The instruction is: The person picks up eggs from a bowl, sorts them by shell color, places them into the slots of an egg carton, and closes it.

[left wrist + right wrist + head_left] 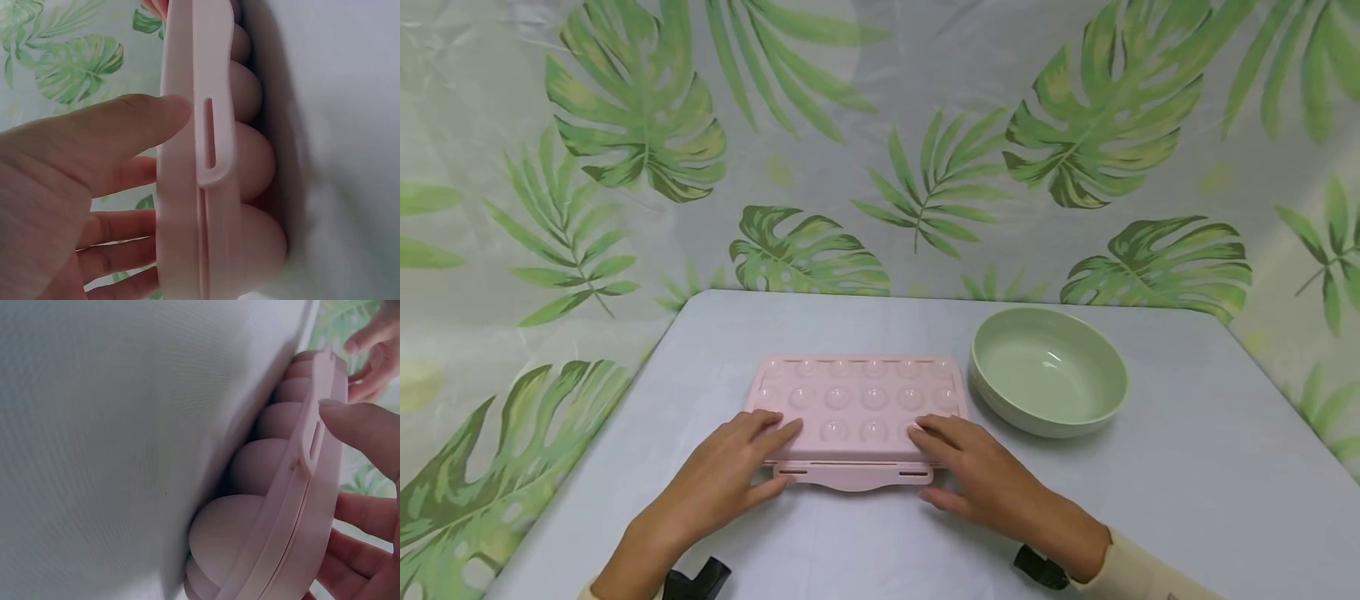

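Observation:
A closed pink plastic egg box [856,408] with rounded bumps on its lid lies on the table. Its front latch flap [853,477] faces me, with a slot near each end. My left hand [718,475] rests its fingers on the lid's left front corner; in the left wrist view its thumb [169,119] is at the lid's front edge, beside the flap. On the right front corner lie the fingers of my right hand [988,475], and the right wrist view has that thumb [350,422] by the flap's slot. The box's contents are hidden.
A light green round bowl [1048,375] stands right of the box, close to its back right corner. The white table [1195,450] ends at a leaf-patterned cloth [940,150] behind. Black wrist mounts [700,579] show below the hands.

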A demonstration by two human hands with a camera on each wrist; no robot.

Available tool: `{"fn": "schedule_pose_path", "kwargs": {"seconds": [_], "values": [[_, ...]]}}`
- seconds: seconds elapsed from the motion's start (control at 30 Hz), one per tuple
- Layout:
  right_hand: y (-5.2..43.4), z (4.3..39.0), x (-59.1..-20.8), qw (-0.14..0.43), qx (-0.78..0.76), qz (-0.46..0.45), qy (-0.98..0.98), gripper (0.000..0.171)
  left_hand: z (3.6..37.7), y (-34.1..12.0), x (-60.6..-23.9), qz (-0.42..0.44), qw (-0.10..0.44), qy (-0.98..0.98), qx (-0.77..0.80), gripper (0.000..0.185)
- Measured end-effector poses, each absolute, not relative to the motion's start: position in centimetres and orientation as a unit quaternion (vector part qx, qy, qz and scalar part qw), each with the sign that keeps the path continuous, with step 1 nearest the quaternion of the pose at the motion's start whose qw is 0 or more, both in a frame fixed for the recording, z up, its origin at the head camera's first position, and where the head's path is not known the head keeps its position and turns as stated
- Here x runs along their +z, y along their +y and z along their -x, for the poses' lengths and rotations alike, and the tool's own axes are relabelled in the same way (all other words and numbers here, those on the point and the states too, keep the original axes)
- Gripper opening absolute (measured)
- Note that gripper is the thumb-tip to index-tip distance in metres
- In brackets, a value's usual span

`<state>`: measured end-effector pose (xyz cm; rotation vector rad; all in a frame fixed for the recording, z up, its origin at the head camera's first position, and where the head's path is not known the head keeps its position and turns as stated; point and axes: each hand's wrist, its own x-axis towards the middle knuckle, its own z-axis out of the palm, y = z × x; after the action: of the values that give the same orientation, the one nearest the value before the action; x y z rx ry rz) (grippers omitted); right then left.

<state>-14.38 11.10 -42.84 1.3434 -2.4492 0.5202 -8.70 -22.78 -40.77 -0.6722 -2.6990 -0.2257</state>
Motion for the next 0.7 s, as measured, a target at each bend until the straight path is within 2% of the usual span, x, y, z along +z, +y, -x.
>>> {"fn": "schedule_pose_path", "kwargs": {"seconds": [0.53, 0.7], "values": [[10.4, 14.2, -43.1, 0.178, 0.185, -0.443, -0.859, 0.059, 9.0, -23.0, -41.9, 0.241, 0.194, -0.949, -0.059, 0.064], [10.1, 14.3, -43.2, 0.189, 0.172, -0.44, -0.861, 0.06, 9.1, -23.1, -42.2, 0.255, 0.216, -0.941, -0.045, 0.065]]}}
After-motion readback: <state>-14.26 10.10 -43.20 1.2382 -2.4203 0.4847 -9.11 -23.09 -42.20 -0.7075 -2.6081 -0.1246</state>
